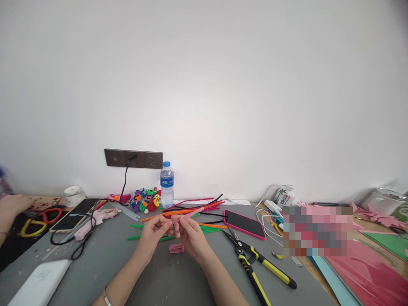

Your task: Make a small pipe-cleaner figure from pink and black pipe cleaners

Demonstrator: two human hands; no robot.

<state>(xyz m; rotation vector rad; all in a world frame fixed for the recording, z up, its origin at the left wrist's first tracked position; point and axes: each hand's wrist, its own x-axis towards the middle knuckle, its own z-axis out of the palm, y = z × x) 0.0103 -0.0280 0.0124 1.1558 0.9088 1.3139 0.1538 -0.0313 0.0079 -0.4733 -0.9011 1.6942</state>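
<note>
A: Right, both hands are up over the middle of the desk (pixel 165 276), near its front edge. What's in them?

B: A pink pipe cleaner (pixel 191 213), thin and fuzzy. The left hand (pixel 155 233) pinches one end between fingertips, the right hand (pixel 190 235) pinches it just beside, so both are closed on it.

A: And which way does it run?

B: Long axis goes from the fingers up and away to the right, toward the desk's back edge, tilted only a little off flat. The free end points at the loose pile of pipe cleaners (pixel 188 209), orange, red, black and green, lying behind the hands.

A: Something small under the hands?

B: A little pink bundle (pixel 176 248) on the desk, directly below the knuckles, not touched.

A: Around that?

B: Yellow-handled pliers (pixel 255 265) toward the right front, a phone in a pink case (pixel 245 224) just behind them, a water bottle (pixel 167 184) upright at the back edge by the wall. At the far left edge another person's hand (pixel 12 204) rests near red and yellow loops (pixel 40 221).
</note>
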